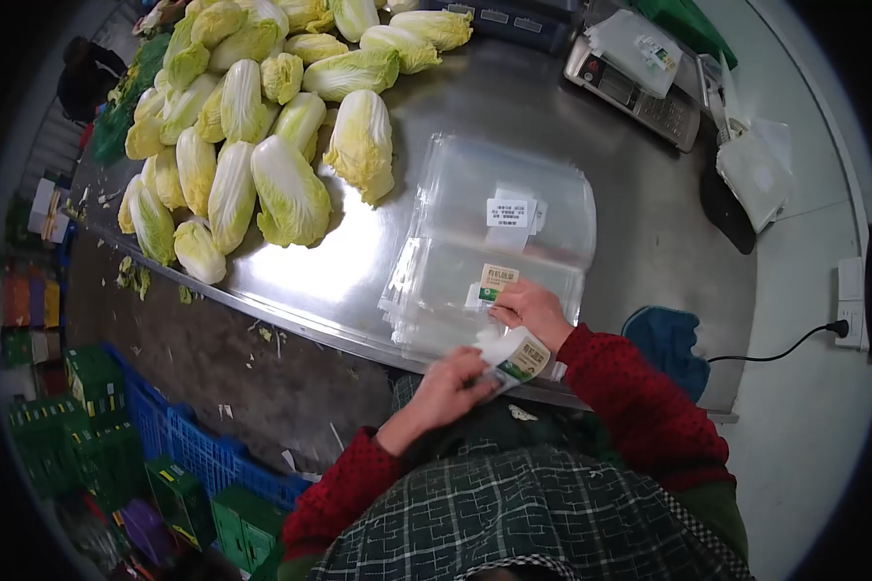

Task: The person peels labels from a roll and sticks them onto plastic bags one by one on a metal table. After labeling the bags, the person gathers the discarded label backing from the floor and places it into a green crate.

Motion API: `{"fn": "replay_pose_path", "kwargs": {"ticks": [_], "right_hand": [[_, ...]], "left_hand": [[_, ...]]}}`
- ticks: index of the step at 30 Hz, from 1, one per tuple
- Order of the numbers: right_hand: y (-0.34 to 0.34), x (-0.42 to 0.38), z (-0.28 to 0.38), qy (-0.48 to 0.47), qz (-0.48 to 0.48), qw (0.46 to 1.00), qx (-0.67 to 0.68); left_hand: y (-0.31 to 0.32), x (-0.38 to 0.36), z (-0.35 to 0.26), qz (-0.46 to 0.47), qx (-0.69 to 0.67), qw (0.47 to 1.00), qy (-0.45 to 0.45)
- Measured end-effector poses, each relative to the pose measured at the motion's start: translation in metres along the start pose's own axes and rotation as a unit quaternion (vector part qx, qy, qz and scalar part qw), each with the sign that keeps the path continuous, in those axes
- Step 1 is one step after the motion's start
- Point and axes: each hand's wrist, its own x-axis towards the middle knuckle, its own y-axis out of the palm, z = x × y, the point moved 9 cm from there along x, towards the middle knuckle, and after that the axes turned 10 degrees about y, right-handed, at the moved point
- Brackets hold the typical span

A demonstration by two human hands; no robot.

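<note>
My left hand (448,389) is closed on a strip of labels (526,356) at the table's front edge; the top label is beige with a green lower part. My right hand (535,312) is pinched at the lower right corner of a single label (497,279) of the same design. That label lies over a stack of clear plastic bags (426,286), which overlap each other on the metal table. Farther up the stack, a white printed label (507,212) shows on the bags.
Napa cabbages (291,189) are heaped on the left of the metal table (358,281). A scale (639,102) with bags on it stands back right. A blue cloth (666,351) lies right of my right arm. Blue crates (199,436) and green crates (92,387) sit below left.
</note>
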Motion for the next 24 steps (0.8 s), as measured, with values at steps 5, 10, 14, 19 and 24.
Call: {"fn": "replay_pose_path", "kwargs": {"ticks": [5,10,14,19,24], "right_hand": [[-0.143,0.05,-0.036,0.198,-0.234,0.932,0.194],[-0.053,0.013,0.012,0.0,-0.014,0.998,0.064],[-0.019,-0.017,0.014,0.162,0.104,0.948,0.254],[-0.025,-0.025,0.032,0.135,0.058,0.969,0.198],[-0.07,0.018,0.017,0.157,-0.01,0.958,0.242]], "left_hand": [[-0.01,0.02,0.037,-0.073,0.058,0.995,-0.025],[-0.009,0.012,0.061,-0.105,-0.017,0.989,-0.1],[-0.026,0.011,0.023,-0.178,0.034,0.983,0.036],[-0.012,0.013,0.048,-0.08,-0.094,0.987,-0.107],[-0.001,-0.049,0.059,-0.114,-0.081,0.97,-0.201]]}}
